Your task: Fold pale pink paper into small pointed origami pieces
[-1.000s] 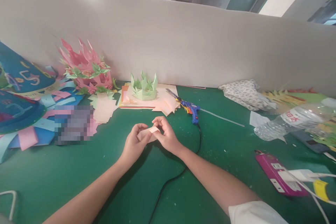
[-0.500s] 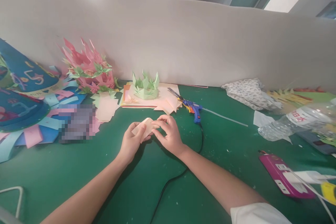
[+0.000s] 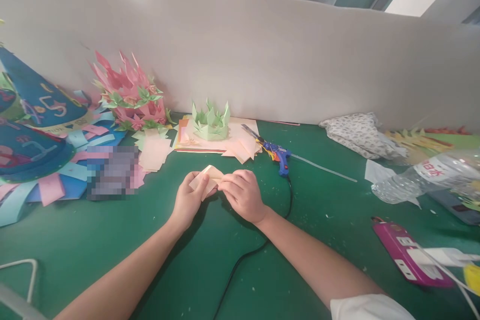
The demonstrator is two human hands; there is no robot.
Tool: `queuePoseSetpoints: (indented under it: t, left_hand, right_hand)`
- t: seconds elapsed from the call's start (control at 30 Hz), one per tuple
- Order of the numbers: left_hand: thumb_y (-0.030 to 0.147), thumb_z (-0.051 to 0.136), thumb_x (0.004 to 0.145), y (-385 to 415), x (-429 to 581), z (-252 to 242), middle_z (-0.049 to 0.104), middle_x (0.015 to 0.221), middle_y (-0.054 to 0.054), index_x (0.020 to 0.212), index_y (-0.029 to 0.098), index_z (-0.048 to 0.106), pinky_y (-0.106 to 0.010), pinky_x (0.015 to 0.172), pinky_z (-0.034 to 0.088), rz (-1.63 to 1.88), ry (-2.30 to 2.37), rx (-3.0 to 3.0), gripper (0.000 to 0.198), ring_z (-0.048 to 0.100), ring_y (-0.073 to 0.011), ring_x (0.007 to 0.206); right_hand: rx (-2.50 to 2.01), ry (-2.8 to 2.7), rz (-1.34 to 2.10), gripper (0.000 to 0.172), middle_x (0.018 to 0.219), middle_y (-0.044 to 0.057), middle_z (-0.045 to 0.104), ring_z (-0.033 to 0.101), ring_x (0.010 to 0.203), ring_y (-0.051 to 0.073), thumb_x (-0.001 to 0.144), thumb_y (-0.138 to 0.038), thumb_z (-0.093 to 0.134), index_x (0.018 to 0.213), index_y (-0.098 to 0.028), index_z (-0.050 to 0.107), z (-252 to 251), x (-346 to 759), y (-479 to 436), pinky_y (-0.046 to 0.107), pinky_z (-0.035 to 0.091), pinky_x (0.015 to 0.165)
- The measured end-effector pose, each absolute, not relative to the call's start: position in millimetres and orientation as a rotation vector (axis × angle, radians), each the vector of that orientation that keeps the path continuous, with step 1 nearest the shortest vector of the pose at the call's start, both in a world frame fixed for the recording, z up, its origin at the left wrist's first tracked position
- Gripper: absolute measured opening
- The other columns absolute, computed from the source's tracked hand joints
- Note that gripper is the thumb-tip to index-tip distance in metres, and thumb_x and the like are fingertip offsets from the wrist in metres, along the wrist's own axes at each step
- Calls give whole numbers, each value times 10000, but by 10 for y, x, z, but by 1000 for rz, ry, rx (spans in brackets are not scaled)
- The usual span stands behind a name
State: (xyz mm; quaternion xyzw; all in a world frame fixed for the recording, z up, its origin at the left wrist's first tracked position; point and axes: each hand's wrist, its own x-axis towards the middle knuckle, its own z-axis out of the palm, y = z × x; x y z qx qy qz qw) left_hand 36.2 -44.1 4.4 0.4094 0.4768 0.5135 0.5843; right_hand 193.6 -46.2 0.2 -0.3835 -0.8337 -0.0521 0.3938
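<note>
Both my hands meet over the green table [image 3: 112, 255] near its middle. My left hand [image 3: 188, 202] pinches one end of a small folded peach paper piece [image 3: 208, 176], thumb on top. Curled over the paper's other end, my right hand [image 3: 243, 193] has its fingers closed on it. The paper is held just above the table surface. Behind it lies a stack of peach and pink paper sheets [image 3: 240, 146] with a green folded paper crown [image 3: 210, 122] on top.
A blue glue gun [image 3: 277, 152] lies behind my right hand, its black cord [image 3: 243, 256] running toward me. Pink paper flower [image 3: 129, 95], blue cones and paper strips fill the left. A plastic bottle [image 3: 423, 177], cloth and a pink power strip [image 3: 407, 252] sit right. A grey partition wall closes the back.
The peach paper has been turned and folded flatter between my fingers; my right hand has curled down over its end. Both hands stay in the same spot.
</note>
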Motion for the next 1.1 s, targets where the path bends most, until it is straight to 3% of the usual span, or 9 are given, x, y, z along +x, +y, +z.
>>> queuePoseSetpoints:
  t: [0.27,0.5,1.1]
  left_hand:
    - [445,643,684,-429,350,35,590,639,37,795,178,536,-208,575,446,1178,1082,905,309,553,-108,581]
    - [401,664,682,-435,334,20,575,669,34,825,174,542,-182,558,414,1144,1068,925,295,534,-97,602]
    - [367,721,594,-434,333,28,590,669,29,828,160,570,-201,570,426,1122,1128,938,347,536,-101,588]
  right_hand:
    - [-924,-2221,-176,261,925,-23,676,493,826,172,863,-103,416,955,-275,590,-18,1921,-486,335,330,730]
    - [-905,-2247,-262,238,905,-51,684,471,827,173,844,-84,452,888,-257,609,-5,1929,-469,332,320,736]
    - [-936,-2266,-101,261,912,-27,681,484,862,176,872,-120,410,888,-271,623,-7,1939,-457,350,316,764]
